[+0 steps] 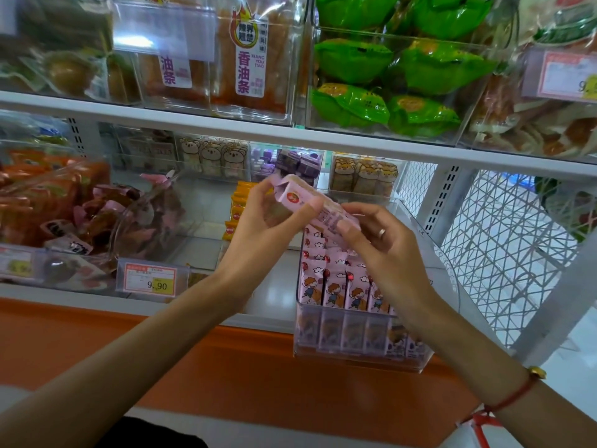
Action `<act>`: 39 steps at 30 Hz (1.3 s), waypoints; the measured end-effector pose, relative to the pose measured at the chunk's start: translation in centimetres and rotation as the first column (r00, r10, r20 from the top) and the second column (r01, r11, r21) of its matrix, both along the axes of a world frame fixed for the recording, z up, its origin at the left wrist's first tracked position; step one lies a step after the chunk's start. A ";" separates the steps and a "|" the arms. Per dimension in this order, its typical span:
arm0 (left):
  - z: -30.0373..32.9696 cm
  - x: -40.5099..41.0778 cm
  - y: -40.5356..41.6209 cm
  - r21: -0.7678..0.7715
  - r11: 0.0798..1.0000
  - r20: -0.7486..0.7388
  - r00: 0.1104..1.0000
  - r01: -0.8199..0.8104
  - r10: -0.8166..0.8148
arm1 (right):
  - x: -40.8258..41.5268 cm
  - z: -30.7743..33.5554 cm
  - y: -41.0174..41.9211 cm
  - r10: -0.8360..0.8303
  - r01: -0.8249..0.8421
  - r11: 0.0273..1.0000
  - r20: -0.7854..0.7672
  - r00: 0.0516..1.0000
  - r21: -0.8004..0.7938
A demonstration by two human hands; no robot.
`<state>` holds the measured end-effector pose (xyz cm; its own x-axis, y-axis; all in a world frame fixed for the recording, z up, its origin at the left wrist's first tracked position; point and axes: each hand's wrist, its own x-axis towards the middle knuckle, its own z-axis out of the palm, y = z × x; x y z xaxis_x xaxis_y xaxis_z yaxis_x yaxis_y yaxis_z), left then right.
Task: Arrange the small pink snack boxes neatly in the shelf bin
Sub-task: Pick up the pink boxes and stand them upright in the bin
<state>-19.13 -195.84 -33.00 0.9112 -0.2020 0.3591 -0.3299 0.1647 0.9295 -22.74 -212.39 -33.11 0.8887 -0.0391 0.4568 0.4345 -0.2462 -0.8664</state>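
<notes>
Both hands up over the lower shelf (277, 292), sharing one pink snack box (318, 206). Left hand (263, 221) has its grip clamped on the box's upper-left end, thumb on the near side, fingers curled over the top. Right hand (384, 244) pinches the lower-right end between thumb and fingertips; ring on one finger, red cord bracelet (513, 397) at the wrist. Box is tilted, left end higher, held in the air just above the back of the clear bin (352, 357), not touching the boxes below.

Clear bin sits at the front edge of the lower shelf, toward its right end, front wall overhanging the orange trim (226, 367). Inside: a row of upright pink boxes (342, 289) packed side by side against the front wall, cartoon figure facing out, more pink boxes stacked behind them. Rightmost part of the row is hidden by the right forearm.

Left of the bin: bare shelf gap, then a price tag (151, 281) reading 9.90 at the front edge. Yellow packs (237, 210) behind the left hand. Upper shelf carries green packets (387, 92) in a clear bin.
</notes>
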 end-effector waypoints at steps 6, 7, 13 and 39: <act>0.1 -0.1 0.1 -0.136 0.991 -0.059 0.998 -0.008 0.000 | 0.2 0.1 -0.5 0.114 -0.075 0.977 -0.191 0.975 0.200; 0.1 -0.1 0.0 -0.157 0.986 -0.085 0.996 -0.048 0.035 | 0.2 0.1 -0.5 0.103 -0.066 0.977 -0.177 0.979 0.203; 0.2 -0.3 -0.4 -0.015 0.996 -0.044 0.995 -0.092 0.092 | 0.6 0.1 -0.8 0.041 0.033 0.938 -0.204 0.978 0.345; -0.6 3.9 -0.2 0.346 0.883 0.482 0.867 -0.318 0.124 | 5.8 -4.4 -1.8 -0.194 0.134 0.511 0.038 0.980 -0.849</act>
